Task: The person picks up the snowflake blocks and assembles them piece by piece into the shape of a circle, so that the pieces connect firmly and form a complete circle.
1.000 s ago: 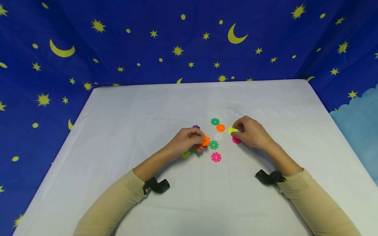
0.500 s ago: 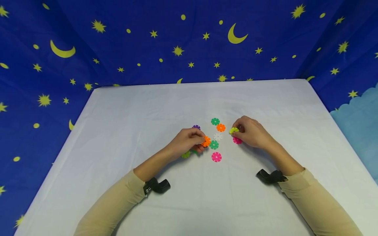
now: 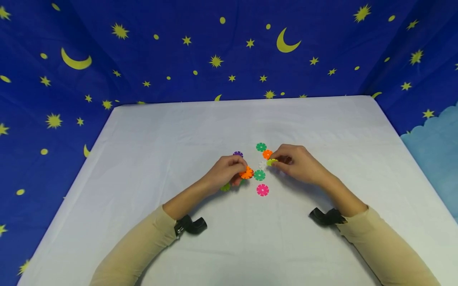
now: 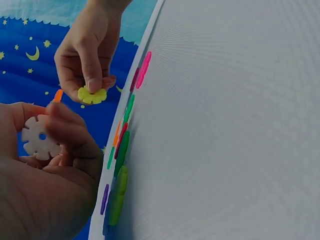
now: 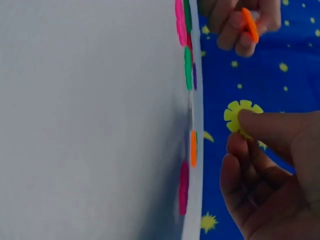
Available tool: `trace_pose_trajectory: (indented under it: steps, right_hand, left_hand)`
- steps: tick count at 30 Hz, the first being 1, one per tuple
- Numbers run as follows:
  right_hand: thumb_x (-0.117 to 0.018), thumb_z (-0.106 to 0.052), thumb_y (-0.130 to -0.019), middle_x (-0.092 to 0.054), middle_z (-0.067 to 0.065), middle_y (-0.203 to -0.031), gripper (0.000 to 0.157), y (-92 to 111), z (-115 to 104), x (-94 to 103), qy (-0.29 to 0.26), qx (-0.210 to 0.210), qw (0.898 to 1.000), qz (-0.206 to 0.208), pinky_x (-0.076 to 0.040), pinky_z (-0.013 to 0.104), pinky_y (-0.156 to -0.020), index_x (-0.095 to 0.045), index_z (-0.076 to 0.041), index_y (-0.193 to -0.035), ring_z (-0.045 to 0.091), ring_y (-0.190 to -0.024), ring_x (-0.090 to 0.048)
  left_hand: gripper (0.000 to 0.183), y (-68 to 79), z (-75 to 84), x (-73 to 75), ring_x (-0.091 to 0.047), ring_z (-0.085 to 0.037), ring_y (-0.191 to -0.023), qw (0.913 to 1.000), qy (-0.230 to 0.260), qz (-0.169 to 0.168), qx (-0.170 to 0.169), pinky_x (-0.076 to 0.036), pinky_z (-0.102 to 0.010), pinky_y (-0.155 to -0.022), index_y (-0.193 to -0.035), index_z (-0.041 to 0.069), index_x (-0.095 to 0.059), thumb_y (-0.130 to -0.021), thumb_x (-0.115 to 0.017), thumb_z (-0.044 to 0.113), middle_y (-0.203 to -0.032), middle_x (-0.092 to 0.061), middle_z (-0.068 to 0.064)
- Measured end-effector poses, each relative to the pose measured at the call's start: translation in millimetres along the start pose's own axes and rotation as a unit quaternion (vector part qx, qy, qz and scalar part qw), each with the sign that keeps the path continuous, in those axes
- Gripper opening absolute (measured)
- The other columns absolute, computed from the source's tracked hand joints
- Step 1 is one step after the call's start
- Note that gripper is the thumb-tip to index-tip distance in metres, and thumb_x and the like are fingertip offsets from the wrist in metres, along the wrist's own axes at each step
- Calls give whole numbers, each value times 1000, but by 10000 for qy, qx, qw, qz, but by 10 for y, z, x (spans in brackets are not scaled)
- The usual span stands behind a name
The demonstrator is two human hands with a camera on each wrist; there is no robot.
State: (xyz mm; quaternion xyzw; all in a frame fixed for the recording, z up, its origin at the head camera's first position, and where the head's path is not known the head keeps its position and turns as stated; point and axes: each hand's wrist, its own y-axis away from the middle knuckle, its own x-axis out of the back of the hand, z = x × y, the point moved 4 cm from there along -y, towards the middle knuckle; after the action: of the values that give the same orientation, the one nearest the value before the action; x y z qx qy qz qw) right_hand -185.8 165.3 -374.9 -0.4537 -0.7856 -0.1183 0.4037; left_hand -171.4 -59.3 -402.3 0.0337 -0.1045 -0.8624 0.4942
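Observation:
In the head view my left hand (image 3: 227, 171) pinches an orange notched plastic disc (image 3: 246, 172) between thumb and fingers. A white notched disc (image 4: 36, 141) also shows in that hand in the left wrist view; whether the two are joined I cannot tell. My right hand (image 3: 298, 163) holds a yellow notched disc (image 5: 232, 117) by its edge, thumb on its face. Both hands are raised above the table, a short gap between them. Below the gap lie a green disc (image 3: 259, 175), a white disc (image 3: 262, 166) and a pink disc (image 3: 262, 190).
Behind lie another green disc (image 3: 261, 147) and an orange one (image 3: 266, 153). A purple disc (image 3: 237, 153) and a lime disc (image 3: 225, 187) flank the left hand. Under the right hand is a pink disc (image 5: 184, 189). The white table (image 3: 179, 127) meets a blue starry cloth (image 3: 196, 47).
My right hand has moved left with the yellow disc, toward the left hand, and now hides the pink disc in the head view. The orange disc in my left hand has shifted slightly left.

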Motion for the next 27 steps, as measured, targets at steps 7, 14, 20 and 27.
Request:
trace_pose_trajectory:
  steps: [7,14,20,27]
  right_hand:
    - [-75,-10,-84,-61,-12,-88,16,-2,-175,-46,-1,375,9993,66,-51,31,-65,-72,-18,-97,8,-75,-55]
    - [-76,-7,-83,-60,-14,-85,19,5,-302,-92,-275,526,9981,178,-53,29,-66,-70,-19,-96,5,-75,-58]
    - [-75,-7,-83,-60,-15,-85,20,18,-391,-170,-329,826,9958,206,-52,32,-64,-69,-20,-96,4,-74,-58]
    - [-76,-7,-83,-62,-14,-86,17,16,-440,-225,-343,1018,9938,303,-53,29,-65,-69,-17,-95,4,-74,-59]
  left_hand:
    - [15,8,0,3,-38,-17,-48,10000,61,23,-37,-35,-27,-46,-92,-1,-58,-91,-47,10,-64,-45,-7]
    - [16,4,11,2,-39,-16,-47,9999,56,141,-81,-35,-26,-46,-91,0,-58,-89,-47,11,-60,-47,-7]
    - [15,-3,-5,-23,-41,-16,-48,9999,113,73,-91,-36,-26,-47,-92,-1,-58,-90,-48,11,-58,-48,-7]
    - [16,3,-11,-33,-42,-16,-48,9998,156,12,-91,-37,-26,-47,-95,-1,-58,-91,-47,11,-62,-50,-8]
